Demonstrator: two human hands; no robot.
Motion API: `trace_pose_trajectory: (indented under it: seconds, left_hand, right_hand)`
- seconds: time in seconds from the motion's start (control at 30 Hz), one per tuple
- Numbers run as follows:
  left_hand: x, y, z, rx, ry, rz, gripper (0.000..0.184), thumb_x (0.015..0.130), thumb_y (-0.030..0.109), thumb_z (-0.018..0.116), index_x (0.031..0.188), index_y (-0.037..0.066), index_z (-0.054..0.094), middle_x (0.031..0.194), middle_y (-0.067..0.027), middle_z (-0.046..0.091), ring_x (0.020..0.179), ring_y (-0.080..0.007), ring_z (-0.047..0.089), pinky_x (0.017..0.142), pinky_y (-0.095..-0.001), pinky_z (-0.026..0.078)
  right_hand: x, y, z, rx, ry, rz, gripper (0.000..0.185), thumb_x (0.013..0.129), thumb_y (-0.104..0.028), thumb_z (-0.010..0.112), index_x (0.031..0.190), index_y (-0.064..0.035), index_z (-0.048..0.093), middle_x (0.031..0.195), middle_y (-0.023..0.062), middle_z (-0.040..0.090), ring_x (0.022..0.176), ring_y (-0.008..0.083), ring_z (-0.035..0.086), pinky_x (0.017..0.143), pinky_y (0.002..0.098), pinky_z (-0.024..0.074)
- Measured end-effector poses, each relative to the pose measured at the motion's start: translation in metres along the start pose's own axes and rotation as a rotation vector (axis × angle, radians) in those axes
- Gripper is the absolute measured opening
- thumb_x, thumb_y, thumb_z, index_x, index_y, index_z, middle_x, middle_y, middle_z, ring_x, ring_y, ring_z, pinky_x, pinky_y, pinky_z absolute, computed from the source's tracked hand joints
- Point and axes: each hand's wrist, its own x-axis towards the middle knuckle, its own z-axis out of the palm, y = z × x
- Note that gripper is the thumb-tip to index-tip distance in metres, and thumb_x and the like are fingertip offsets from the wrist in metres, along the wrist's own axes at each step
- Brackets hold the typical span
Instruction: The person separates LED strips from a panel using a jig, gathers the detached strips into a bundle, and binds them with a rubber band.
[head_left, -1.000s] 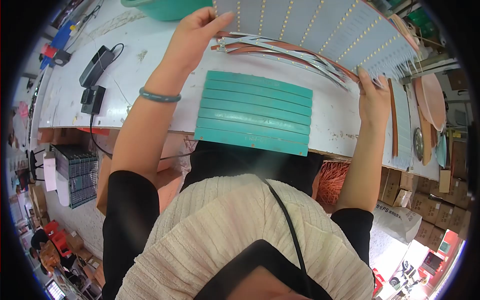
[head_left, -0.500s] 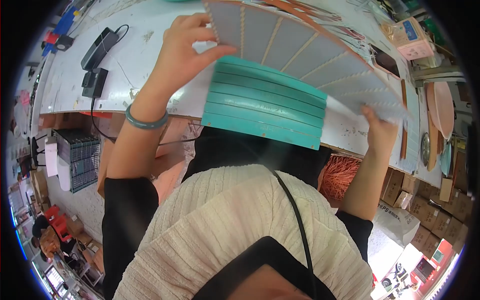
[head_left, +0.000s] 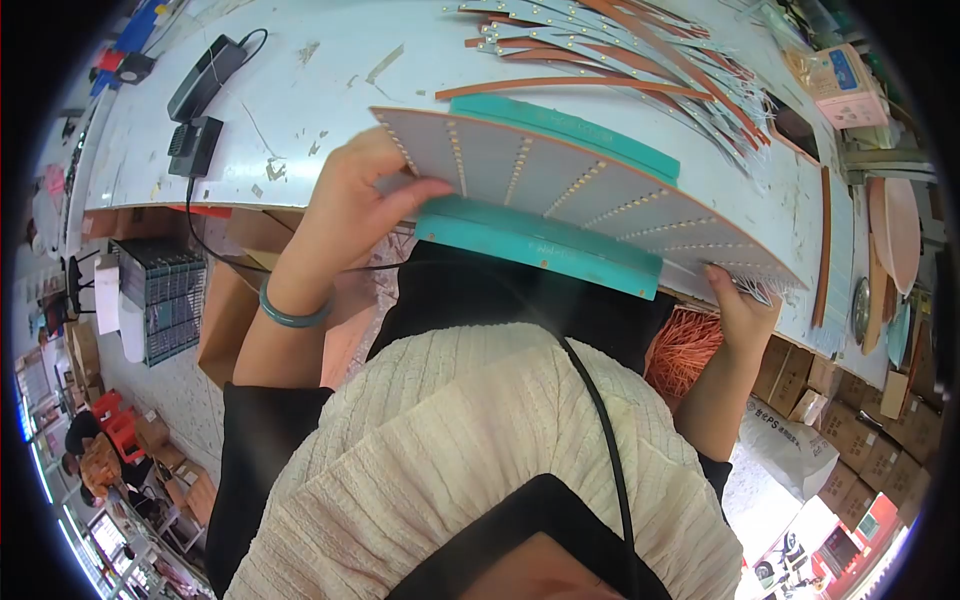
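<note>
A wide grey panel [head_left: 490, 165] with rows of small yellowish dots is held up, tilted, over a green slatted board [head_left: 540, 250], hiding the board's middle. My left hand [head_left: 365, 190] grips the panel's left end, thumb on the near face. At the panel's right end, my right hand [head_left: 745, 305] closes around the corner, where thin white wires bunch up. Beyond the board lies a loose pile of brown and white strips [head_left: 600, 45] with the same dots and wires.
A black power adapter [head_left: 195, 147] and a black device [head_left: 207, 80] lie at the table's left. On the right are a dark phone-like object [head_left: 793, 128], a pink-white box [head_left: 845, 85] and a brown strip [head_left: 822, 250]. Red strands [head_left: 683, 350] hang below the table edge.
Both hands have brought the panel toward my body, from over the strips to over the green board. The strip pile now shows fully beyond it.
</note>
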Motion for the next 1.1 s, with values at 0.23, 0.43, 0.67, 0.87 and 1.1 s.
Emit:
trace_pose_trajectory:
  seconds: [0.23, 0.43, 0.67, 0.87, 1.1]
  left_hand:
    - [0.001, -0.003, -0.01, 0.042, -0.085, 0.101, 0.013, 0.075, 0.001, 0.074, 0.087, 0.002, 0.071, 0.078, -0.0074, 0.063, 0.073, -0.0222, 0.061, 0.067, -0.031, 0.047]
    - [0.005, 0.004, -0.009, 0.063, -0.065, 0.077, 0.013, 0.074, 0.004, 0.075, 0.086, 0.004, 0.072, 0.075, -0.0081, 0.062, 0.067, -0.0219, 0.06, 0.063, -0.0306, 0.047]
    - [0.005, 0.001, -0.009, 0.054, -0.091, 0.017, 0.011, 0.074, 0.001, 0.074, 0.085, 0.002, 0.071, 0.077, -0.0081, 0.064, 0.071, -0.0221, 0.062, 0.066, -0.03, 0.048]
    - [0.008, 0.002, -0.01, -0.023, -0.127, 0.053, 0.014, 0.077, 0.002, 0.073, 0.09, 0.001, 0.07, 0.083, -0.0081, 0.067, 0.077, -0.0212, 0.063, 0.071, -0.0297, 0.048]
    - [0.008, -0.006, 0.004, -0.075, 0.004, -0.058, 0.015, 0.084, 0.01, 0.072, 0.095, 0.001, 0.069, 0.089, -0.0076, 0.068, 0.08, -0.016, 0.064, 0.074, -0.0279, 0.049]
  right_hand:
    - [0.018, -0.013, -0.002, -0.095, -0.359, -0.529, 0.021, 0.072, 0.008, 0.075, 0.091, 0.0026, 0.069, 0.088, 0.0107, 0.07, 0.077, 0.0199, 0.065, 0.071, 0.0297, 0.051]
    - [0.004, -0.019, 0.004, -0.192, -0.159, -0.248, 0.014, 0.072, 0.003, 0.073, 0.086, 0.003, 0.07, 0.08, 0.0115, 0.069, 0.071, 0.0245, 0.064, 0.065, 0.0313, 0.05]
    - [0.01, -0.026, 0.011, -0.144, -0.222, -0.272, 0.013, 0.074, 0.003, 0.074, 0.087, 0.0016, 0.071, 0.079, 0.0102, 0.068, 0.069, 0.0199, 0.062, 0.064, 0.0297, 0.0484]
    - [0.016, -0.027, 0.002, -0.275, -0.33, -0.193, 0.019, 0.075, 0.0, 0.076, 0.093, 0.0009, 0.07, 0.086, 0.0078, 0.07, 0.077, 0.0153, 0.064, 0.069, 0.0284, 0.0504]
    - [0.009, -0.012, 0.007, -0.102, -0.091, 0.052, 0.033, 0.073, 0.002, 0.08, 0.103, 0.004, 0.065, 0.096, 0.0089, 0.069, 0.087, 0.0169, 0.063, 0.079, 0.0309, 0.051]
